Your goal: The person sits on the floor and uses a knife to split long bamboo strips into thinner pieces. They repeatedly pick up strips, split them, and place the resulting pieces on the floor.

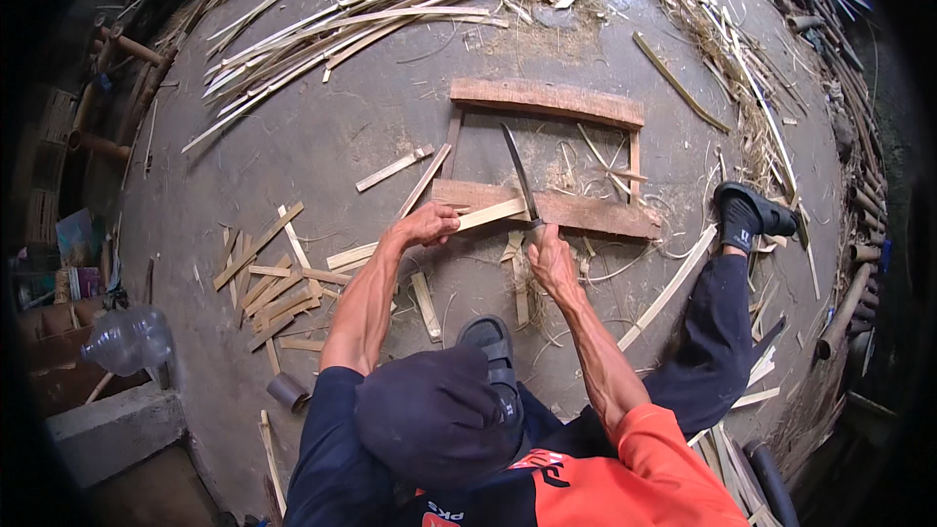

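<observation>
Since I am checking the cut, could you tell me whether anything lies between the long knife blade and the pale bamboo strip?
Nothing visible does: the right hand holds the long dark knife against the pale flat bamboo strip, which the left hand pins on the brown wooden frame.

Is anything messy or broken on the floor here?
Yes. Short cut bamboo pieces lie scattered at odd angles left of the left hand, and long split strips sprawl loose across the floor. The right hand grips a knife, blade over the wooden frame.
</observation>
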`<state>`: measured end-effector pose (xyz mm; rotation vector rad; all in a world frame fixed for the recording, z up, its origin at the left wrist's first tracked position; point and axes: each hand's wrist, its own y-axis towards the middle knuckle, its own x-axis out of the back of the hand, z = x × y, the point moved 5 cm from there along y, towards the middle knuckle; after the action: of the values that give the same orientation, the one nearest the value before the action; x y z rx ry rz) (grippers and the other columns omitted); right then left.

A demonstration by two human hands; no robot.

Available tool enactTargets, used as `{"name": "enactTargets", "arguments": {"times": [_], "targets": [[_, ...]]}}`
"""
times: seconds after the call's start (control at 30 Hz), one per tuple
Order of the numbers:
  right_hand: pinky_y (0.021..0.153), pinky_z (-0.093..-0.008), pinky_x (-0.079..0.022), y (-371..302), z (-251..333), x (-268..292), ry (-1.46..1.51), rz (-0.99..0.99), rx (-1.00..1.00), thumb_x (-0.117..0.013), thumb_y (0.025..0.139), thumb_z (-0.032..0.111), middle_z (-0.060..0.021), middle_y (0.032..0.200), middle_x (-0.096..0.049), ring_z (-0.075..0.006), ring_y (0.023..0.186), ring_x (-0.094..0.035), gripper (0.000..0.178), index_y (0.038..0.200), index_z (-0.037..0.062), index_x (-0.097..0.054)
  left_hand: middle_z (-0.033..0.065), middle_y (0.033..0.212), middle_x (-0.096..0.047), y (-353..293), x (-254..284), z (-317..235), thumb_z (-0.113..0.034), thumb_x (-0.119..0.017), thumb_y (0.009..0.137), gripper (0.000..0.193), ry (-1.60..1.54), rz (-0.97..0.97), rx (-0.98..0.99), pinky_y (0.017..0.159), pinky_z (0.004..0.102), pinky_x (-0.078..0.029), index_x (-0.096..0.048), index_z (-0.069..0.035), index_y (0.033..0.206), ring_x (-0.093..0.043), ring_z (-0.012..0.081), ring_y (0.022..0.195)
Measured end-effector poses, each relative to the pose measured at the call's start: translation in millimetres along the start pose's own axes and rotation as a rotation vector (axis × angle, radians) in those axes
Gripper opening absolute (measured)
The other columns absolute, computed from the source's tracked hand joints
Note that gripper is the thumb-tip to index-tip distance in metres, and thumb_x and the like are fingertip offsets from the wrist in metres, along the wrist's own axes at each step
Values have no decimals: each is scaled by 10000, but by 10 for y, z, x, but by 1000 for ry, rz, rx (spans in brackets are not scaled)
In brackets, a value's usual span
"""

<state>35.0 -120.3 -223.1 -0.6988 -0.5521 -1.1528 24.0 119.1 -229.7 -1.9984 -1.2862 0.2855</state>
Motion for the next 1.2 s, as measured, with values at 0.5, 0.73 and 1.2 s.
{"name": "enactTargets", "arguments": {"times": [0.5,0.73,1.2], "targets": [[488,-405,-442,6,171,297,13,-177,20,-548,807,102,-234,597,-530,-344,589,-604,206,893,4,-389,-2,572,-488,84,99,141,-242,-514,822,187,-8,9,40,408,253,-340,-545,-72,749,-435,90,470],[441,-394,-407,-115,736,758,283,-403,234,-557,823,77,-174,595,-512,-322,523,-579,183,874,13,-393,11,570,-495,57,99,110,-235,-491,854,210,-41,-15,44,412,249,-338,-558,-48,786,-434,91,474],[410,-274,-458,-956,-309,465,763,1,-347,-608,797,162,-60,620,-530,-129,489,-544,255,928,15,-447,22,695,-559,-640,-566,131,-296,-586,838,321,-477,-248,-218,590,261,-487,-555,-41,1032,-557,105,619]]}}
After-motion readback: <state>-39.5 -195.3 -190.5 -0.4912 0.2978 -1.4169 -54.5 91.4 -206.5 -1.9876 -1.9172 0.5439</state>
